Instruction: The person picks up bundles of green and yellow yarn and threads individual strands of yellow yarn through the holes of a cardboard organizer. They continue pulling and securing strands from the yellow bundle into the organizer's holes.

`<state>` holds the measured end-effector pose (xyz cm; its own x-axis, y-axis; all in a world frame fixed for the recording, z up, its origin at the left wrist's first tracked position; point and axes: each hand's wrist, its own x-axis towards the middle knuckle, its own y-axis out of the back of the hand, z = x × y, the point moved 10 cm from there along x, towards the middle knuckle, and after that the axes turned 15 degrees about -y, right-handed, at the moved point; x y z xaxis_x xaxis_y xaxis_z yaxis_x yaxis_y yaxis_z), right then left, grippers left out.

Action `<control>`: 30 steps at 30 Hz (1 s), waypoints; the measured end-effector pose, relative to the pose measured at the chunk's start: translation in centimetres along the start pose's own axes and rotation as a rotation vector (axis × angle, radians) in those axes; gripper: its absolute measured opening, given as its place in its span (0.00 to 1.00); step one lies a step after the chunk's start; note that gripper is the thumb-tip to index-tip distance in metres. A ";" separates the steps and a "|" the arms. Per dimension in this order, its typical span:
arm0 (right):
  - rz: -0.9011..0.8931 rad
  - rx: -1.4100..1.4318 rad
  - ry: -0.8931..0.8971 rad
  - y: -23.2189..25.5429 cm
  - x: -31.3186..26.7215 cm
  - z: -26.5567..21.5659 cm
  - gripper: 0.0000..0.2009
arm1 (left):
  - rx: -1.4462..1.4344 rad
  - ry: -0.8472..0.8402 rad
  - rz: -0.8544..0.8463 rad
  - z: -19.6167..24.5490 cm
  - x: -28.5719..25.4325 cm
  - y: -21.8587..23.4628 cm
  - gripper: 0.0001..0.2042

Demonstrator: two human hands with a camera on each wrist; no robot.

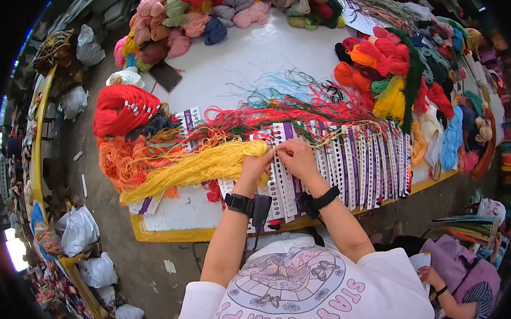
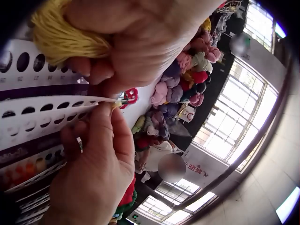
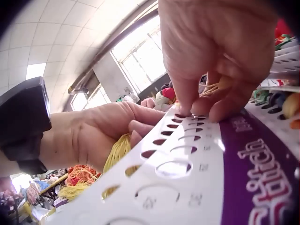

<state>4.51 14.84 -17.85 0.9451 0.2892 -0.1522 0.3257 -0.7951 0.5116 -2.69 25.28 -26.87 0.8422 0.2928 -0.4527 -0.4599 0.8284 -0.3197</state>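
Observation:
A long hank of yellow thread (image 1: 204,165) runs leftward from the left hand (image 1: 258,166), whose fingers curl round its end. In the left wrist view that yellow bundle (image 2: 63,35) hangs in the left hand (image 2: 136,42). The right hand (image 1: 299,160) pinches at the top end of a white and purple punched card; in the left wrist view the right hand (image 2: 96,164) has thumb and finger together at the card's tip, by a bit of yellow thread. Seen from the right wrist, the right hand (image 3: 218,56) covers the far end of the holed card (image 3: 173,164).
Rows of punched cards (image 1: 377,164) lie to the right. Red threads (image 1: 236,119) trail across their tops. Red skeins (image 1: 120,111) and orange yarn (image 1: 117,161) are at the left, a phone (image 1: 165,76) behind. Piled yarn (image 1: 380,57) stands back right; another person (image 1: 461,276) is at lower right.

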 end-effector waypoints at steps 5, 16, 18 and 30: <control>0.000 -0.024 0.011 -0.2 0.1 0.4 0.05 | 0.067 -0.172 0.117 0.8 0.9 1.1 0.04; -0.101 -0.056 -0.270 -0.7 0.8 1.2 0.17 | 0.251 -0.309 -0.295 3.6 -0.8 -2.1 0.14; -0.005 -0.136 -0.229 -0.4 1.2 1.4 0.14 | 0.760 -0.781 -0.323 3.5 -0.2 -2.9 0.13; 0.124 -0.261 -0.182 -1.9 0.8 2.1 0.12 | 0.126 -0.459 0.688 16.4 -5.2 28.8 0.15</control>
<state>4.66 15.51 -20.70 0.9742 0.0802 -0.2111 0.2119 -0.6481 0.7315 -15.66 55.47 -20.04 0.4283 0.8956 -0.1201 -0.9015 0.4327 0.0116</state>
